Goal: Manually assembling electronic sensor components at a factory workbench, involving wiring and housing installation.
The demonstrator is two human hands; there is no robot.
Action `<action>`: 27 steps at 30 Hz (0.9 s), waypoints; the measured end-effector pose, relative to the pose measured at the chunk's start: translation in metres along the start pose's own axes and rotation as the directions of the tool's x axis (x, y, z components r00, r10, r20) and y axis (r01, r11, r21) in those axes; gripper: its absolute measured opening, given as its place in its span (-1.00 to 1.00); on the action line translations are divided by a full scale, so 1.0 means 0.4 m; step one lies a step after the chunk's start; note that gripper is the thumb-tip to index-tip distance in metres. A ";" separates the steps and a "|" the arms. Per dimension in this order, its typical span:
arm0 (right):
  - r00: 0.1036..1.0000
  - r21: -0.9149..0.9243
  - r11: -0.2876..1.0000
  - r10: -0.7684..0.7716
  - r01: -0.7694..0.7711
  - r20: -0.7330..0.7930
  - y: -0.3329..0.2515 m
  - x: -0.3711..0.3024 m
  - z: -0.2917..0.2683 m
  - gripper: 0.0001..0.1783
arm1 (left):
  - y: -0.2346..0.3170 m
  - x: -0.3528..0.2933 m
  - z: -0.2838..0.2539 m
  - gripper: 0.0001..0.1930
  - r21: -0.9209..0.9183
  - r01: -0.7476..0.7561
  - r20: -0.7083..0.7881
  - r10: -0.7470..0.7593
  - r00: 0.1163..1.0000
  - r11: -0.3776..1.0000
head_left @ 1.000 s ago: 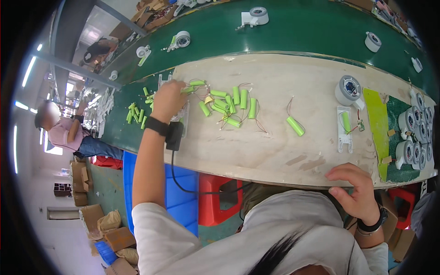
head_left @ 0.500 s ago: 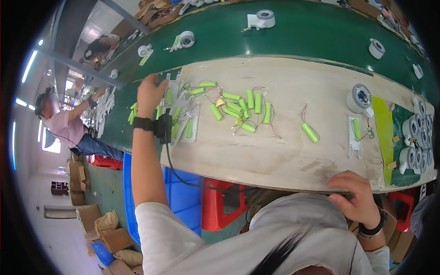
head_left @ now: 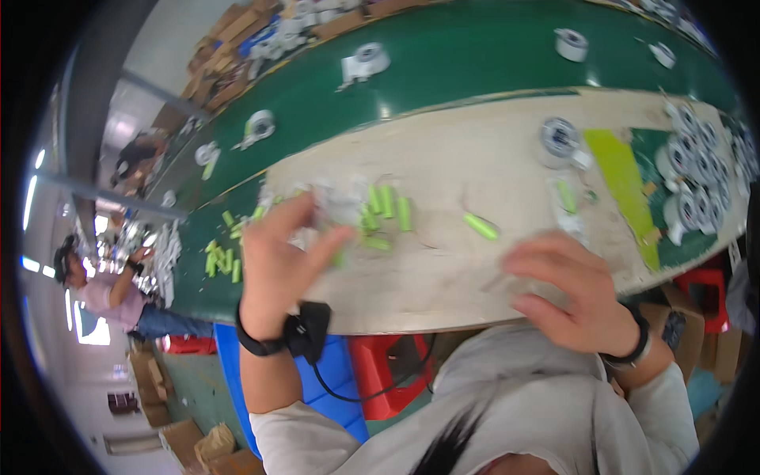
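My left hand (head_left: pixel 279 257) is over the left part of the pale work board, thumb and fingers curved around a motion-blurred white plastic bracket (head_left: pixel 342 198). Its exact outline is smeared. Beside and beneath it lie several green cylindrical batteries (head_left: pixel 386 202) with thin wires. My right hand (head_left: pixel 566 289) hovers above the board's near edge, fingers spread and holding nothing. A lone green battery (head_left: pixel 480 226) lies just beyond it. Farther right, a white bracket with a green battery (head_left: pixel 567 196) lies below a round white-and-grey housing (head_left: pixel 559 142).
Several round housings (head_left: pixel 697 170) crowd the right end, by a yellow-green strip (head_left: pixel 621 182). A green conveyor belt (head_left: pixel 467 59) carries scattered parts beyond the board (head_left: pixel 443 293). A co-worker (head_left: pixel 111 289) is at the far left. A blue bin (head_left: pixel 336 372) and red stool (head_left: pixel 388 372) stand below.
My left hand has drawn back from the bracket pile toward me, with a white bracket now over the batteries. My right hand has risen over the board. The whole view has shifted.
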State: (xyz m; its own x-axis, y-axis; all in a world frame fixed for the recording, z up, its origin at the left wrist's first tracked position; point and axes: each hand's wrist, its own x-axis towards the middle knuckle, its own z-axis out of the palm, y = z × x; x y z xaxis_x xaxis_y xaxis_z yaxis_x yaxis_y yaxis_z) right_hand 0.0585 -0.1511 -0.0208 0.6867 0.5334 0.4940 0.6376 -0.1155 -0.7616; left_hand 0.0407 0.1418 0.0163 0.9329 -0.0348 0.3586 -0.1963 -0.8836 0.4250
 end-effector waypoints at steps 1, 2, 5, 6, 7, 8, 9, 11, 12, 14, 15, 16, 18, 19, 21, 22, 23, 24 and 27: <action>0.994 -0.014 0.997 -0.074 0.073 -0.082 -0.011 0.021 0.002 -0.67 | 0.071 0.000 0.044 -0.61 -0.058 -0.058 0.046 0.061 0.997 0.997; 0.981 -0.032 0.996 -0.086 0.082 -0.172 -0.016 0.035 0.006 -0.68 | 0.125 0.003 0.086 -0.62 -0.066 -0.179 0.045 0.182 0.982 0.982; 0.933 -0.079 0.995 -0.079 0.054 -0.350 0.014 0.037 -0.007 -0.70 | 0.252 0.031 0.178 -0.62 -0.161 -0.286 0.125 0.307 0.943 0.945; 0.911 -0.056 0.997 -0.064 0.045 -0.407 0.028 0.023 -0.018 -0.71 | 0.279 0.033 0.203 -0.64 -0.162 -0.309 0.117 0.329 0.937 0.937; 0.899 -0.091 0.996 -0.063 0.026 -0.434 0.045 0.001 -0.036 -0.71 | 0.301 0.038 0.228 -0.65 -0.163 -0.335 0.108 0.354 0.929 0.928; 0.906 -0.175 0.984 -0.111 0.041 -0.409 0.059 -0.016 -0.053 -0.73 | 0.320 0.042 0.242 -0.65 -0.176 -0.368 0.104 0.388 0.916 0.913; 0.912 -0.259 0.964 -0.153 0.054 -0.380 0.067 -0.031 -0.074 -0.75 | 0.338 0.043 0.255 -0.67 -0.218 -0.335 0.178 0.375 0.910 0.917; 0.885 -0.197 0.980 -0.078 -0.016 -0.460 0.064 -0.064 -0.101 -0.77 | 0.384 0.057 0.283 -0.70 -0.266 -0.298 0.270 0.368 0.890 0.917; 0.861 -0.096 0.993 0.012 -0.070 -0.509 0.061 -0.081 -0.110 -0.80 | 0.403 0.065 0.301 -0.70 -0.276 -0.329 0.266 0.400 0.877 0.903; 0.825 0.010 0.992 0.111 -0.127 -0.555 0.064 -0.115 -0.138 -0.83 | 0.438 0.074 0.334 -0.73 -0.342 -0.289 0.306 0.397 0.865 0.894; 0.833 0.057 0.984 0.174 -0.170 -0.525 0.075 -0.137 -0.155 -0.85 | 0.459 0.088 0.349 -0.73 -0.380 -0.285 0.340 0.419 0.842 0.880; 0.840 0.112 0.971 0.239 -0.211 -0.487 0.085 -0.152 -0.171 -0.86 | 0.474 0.099 0.363 -0.73 -0.375 -0.292 0.344 0.425 0.837 0.880; 0.862 -0.150 0.979 0.043 -0.137 -0.505 0.096 -0.179 -0.209 -0.86 | 0.496 0.121 0.395 -0.71 -0.459 -0.196 0.461 0.421 0.781 0.866; 0.873 -0.409 0.911 -0.149 -0.063 -0.465 0.099 -0.188 -0.228 -0.87 | 0.512 0.139 0.400 -0.69 -0.422 -0.185 0.538 0.409 0.737 0.887; 0.881 -0.451 0.890 -0.165 -0.060 -0.443 0.107 -0.214 -0.252 -0.87 | 0.526 0.193 0.419 -0.69 -0.518 -0.327 0.504 0.591 0.630 0.791; 0.894 -0.500 0.865 -0.188 -0.045 -0.406 0.111 -0.224 -0.265 -0.88 | 0.532 0.229 0.420 -0.68 -0.606 -0.445 0.439 0.744 0.504 0.659; 0.904 -0.527 0.846 -0.162 -0.079 -0.396 0.127 -0.240 -0.283 -0.88 | 0.540 0.294 0.414 -0.64 -0.584 -0.473 0.503 0.752 0.426 0.659; 0.900 -0.519 0.851 -0.160 -0.082 -0.405 0.132 -0.249 -0.296 -0.88 | 0.539 0.374 0.412 -0.61 -0.532 -0.379 0.570 0.651 0.501 0.757; 0.941 -0.723 0.682 -0.166 -0.107 -0.295 0.141 -0.259 -0.313 -0.89 | 0.533 0.607 0.518 -0.62 -0.292 -0.281 0.405 0.385 0.829 0.914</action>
State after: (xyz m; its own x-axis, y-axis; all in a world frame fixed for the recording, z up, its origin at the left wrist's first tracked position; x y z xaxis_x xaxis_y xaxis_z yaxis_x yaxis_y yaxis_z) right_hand 0.0670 -0.3177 -0.0623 0.6434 0.2737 0.7149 0.6142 -0.7420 -0.2687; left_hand 0.2881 -0.1520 0.0217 0.8205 -0.5581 0.1238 -0.5301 -0.6616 0.5303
